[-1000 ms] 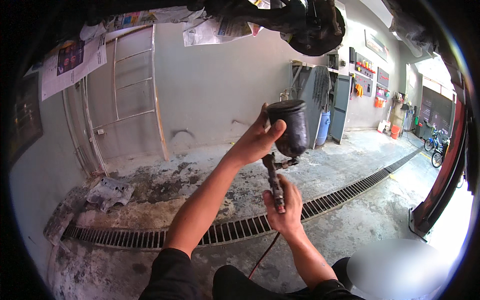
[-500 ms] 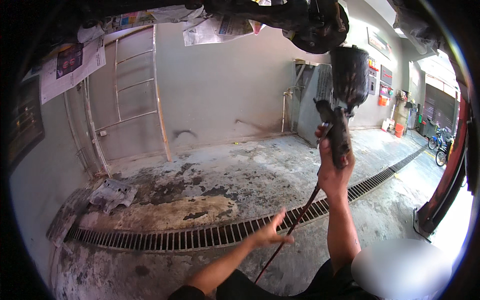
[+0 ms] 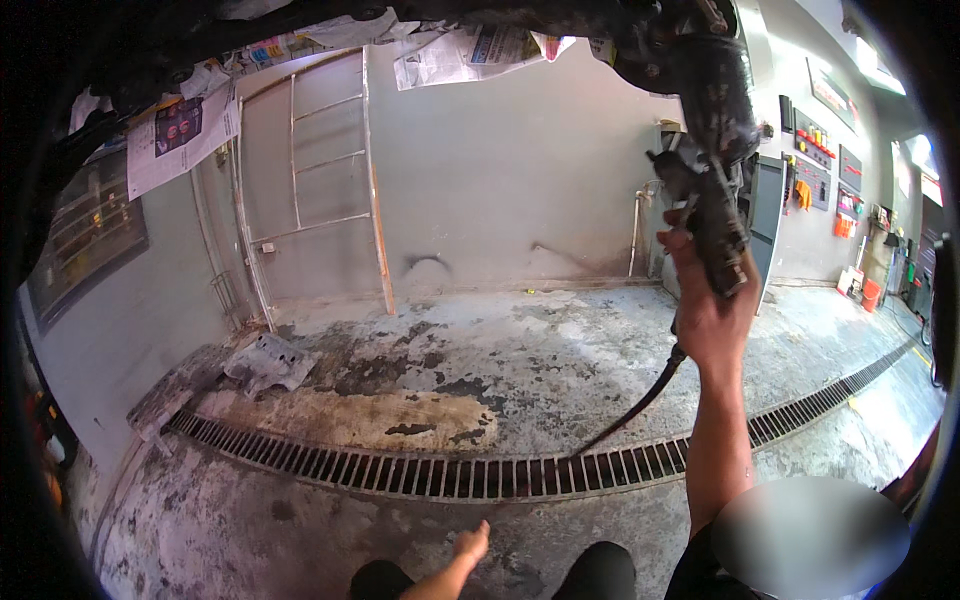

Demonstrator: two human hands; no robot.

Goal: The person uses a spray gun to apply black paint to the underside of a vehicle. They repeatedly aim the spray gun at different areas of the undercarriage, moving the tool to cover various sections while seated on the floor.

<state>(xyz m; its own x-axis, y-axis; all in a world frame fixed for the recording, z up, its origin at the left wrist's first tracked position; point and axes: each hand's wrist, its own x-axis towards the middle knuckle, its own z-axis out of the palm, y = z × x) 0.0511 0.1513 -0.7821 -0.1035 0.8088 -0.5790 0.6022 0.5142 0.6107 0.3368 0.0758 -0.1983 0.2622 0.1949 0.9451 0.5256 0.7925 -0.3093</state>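
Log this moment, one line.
right hand: grips raised spray gun | left hand: low, off spray gun | hose: hangs below right hand | drain grate: in floor

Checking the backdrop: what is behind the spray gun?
Behind the spray gun, a gray-blue cabinet partly shows at the sides; the cabinet's middle is covered and cannot be seen.

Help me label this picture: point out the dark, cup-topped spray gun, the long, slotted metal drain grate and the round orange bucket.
Dark spray gun (image 3: 714, 212): head view, on its body.
Slotted drain grate (image 3: 508, 477): head view, on its middle bars.
Orange bucket (image 3: 871, 296): head view, on its side.
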